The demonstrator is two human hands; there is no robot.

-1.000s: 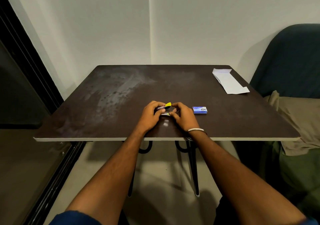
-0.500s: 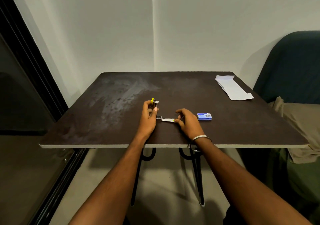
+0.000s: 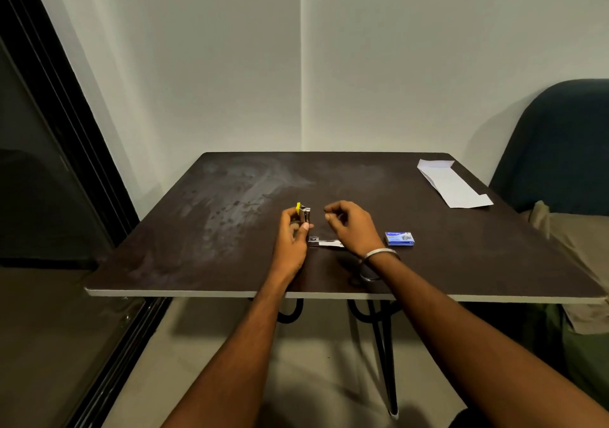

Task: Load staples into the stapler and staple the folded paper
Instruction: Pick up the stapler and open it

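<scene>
The dark brown laminate table (image 3: 204,249) is carrying everything; the folded white paper (image 3: 453,183) is waiting at its far right corner; the left hand (image 3: 291,243) is gripping the small yellow-and-steel stapler (image 3: 304,218), hinged open, presumably for loading; the right hand (image 3: 354,226), loosely curled and holding nothing, is hovering over its flat base; the small blue cardboard staple box (image 3: 399,238) is lying just beside that hand.

Worktop (image 3: 204,243) bare across frame left and centre-back. My right hand (image 3: 354,226) has the staple box (image 3: 399,238) just beside it; folded paper (image 3: 453,183) upper right, approach unobstructed.
</scene>
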